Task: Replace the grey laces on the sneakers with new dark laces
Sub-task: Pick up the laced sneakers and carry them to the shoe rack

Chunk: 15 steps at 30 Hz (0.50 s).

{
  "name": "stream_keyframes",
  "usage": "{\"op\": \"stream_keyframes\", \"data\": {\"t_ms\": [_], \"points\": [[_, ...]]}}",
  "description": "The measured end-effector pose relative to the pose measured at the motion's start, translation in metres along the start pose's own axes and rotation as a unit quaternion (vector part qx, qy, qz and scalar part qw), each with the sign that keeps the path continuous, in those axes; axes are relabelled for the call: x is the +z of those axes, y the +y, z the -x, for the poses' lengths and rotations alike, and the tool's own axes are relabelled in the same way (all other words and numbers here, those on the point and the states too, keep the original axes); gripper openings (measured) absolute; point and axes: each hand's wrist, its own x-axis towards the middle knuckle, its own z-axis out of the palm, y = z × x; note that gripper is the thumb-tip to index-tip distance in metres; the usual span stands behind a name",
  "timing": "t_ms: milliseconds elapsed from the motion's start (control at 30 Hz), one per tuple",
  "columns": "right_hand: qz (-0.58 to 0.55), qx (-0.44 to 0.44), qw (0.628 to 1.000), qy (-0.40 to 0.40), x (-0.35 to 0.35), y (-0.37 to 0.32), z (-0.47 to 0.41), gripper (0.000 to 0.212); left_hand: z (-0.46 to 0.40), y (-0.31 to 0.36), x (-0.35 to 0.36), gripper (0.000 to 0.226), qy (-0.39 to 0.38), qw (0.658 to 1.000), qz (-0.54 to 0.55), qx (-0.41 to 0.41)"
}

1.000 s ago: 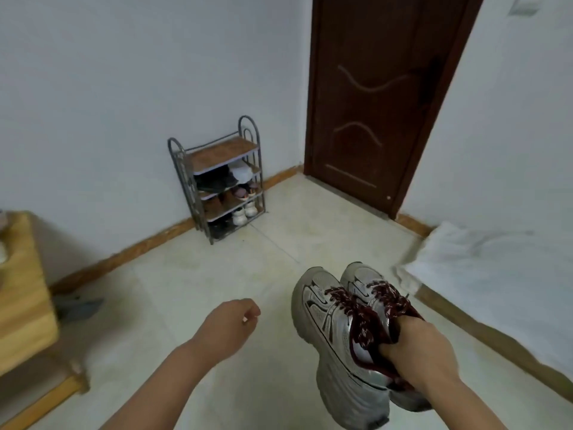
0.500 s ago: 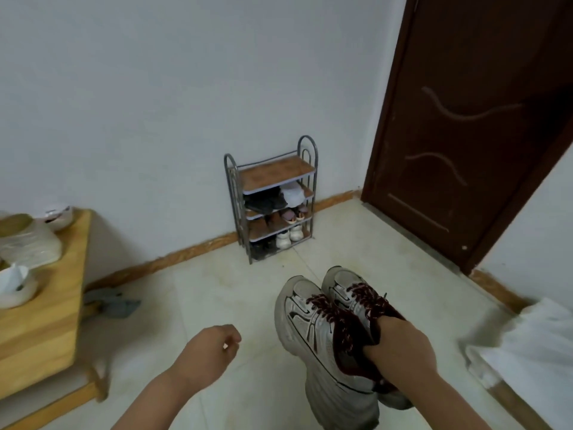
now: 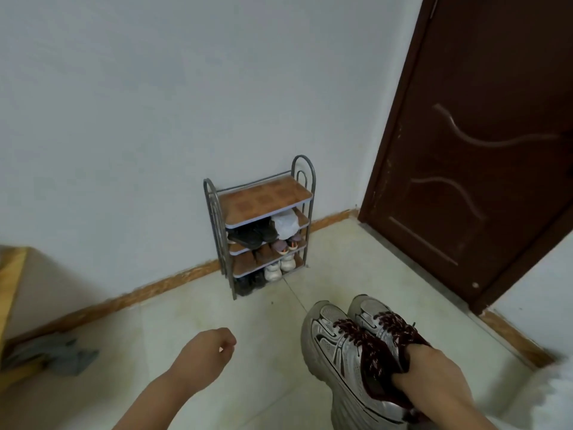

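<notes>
The right hand [image 3: 434, 377] clamps both sneakers [image 3: 350, 346] by their openings, probably to carry the pair, already in dark laces [image 3: 356, 333], toward the rack [image 3: 260, 225], whose lower shelves hold shoes under a bare top one, while the left hand [image 3: 207, 352] hangs loosely curled and holds nothing.

Silver-grey sneakers [image 3: 344, 349] with maroon laces [image 3: 369, 346]; dark brown door [image 3: 483, 135].
</notes>
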Motion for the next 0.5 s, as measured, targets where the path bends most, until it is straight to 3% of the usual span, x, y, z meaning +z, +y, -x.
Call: {"op": "stream_keyframes", "data": {"t_ms": [267, 400, 500], "points": [[0.017, -0.06, 0.998, -0.018, -0.047, -0.011, -0.16, 0.024, -0.136, 0.048, -0.023, 0.01, 0.025, 0.999, 0.017, -0.037], [0.022, -0.097, 0.995, -0.019, -0.07, -0.031, -0.236, 0.023, -0.189, 0.066, -0.032, 0.021, 0.031, 0.997, 0.04, -0.06], [0.025, -0.129, 0.991, -0.019, -0.08, -0.055, -0.283, 0.026, -0.219, 0.065, -0.04, 0.01, 0.039, 0.994, 0.059, -0.083]]}}
